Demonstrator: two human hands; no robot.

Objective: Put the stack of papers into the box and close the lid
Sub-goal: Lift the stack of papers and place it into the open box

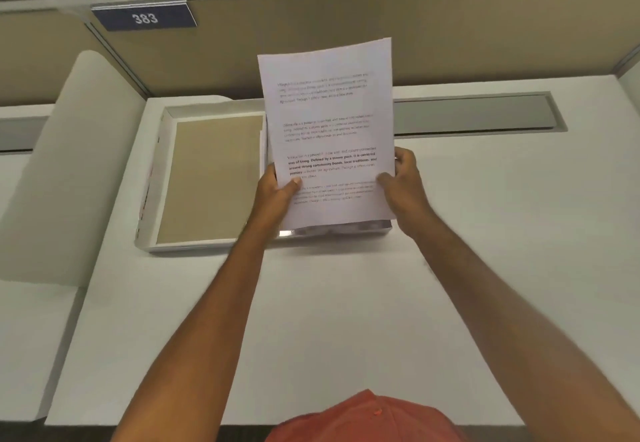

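Note:
I hold a stack of white printed papers [329, 122] upright above the desk, tilted slightly right. My left hand [277, 190] grips its lower left edge and my right hand [401, 181] grips its lower right edge. Behind and below the papers sits the box [332, 232]; only its shiny front edge shows under the sheets. Its lid [207, 178] lies flipped open to the left, white-rimmed with a tan cardboard inside facing up.
The white desk [346, 303] has a grey cable slot [474, 112] along the back right. A tan partition [242, 50] with a blue sign reading 383 [144, 18] stands behind. A white rounded divider [69, 171] rises at the left.

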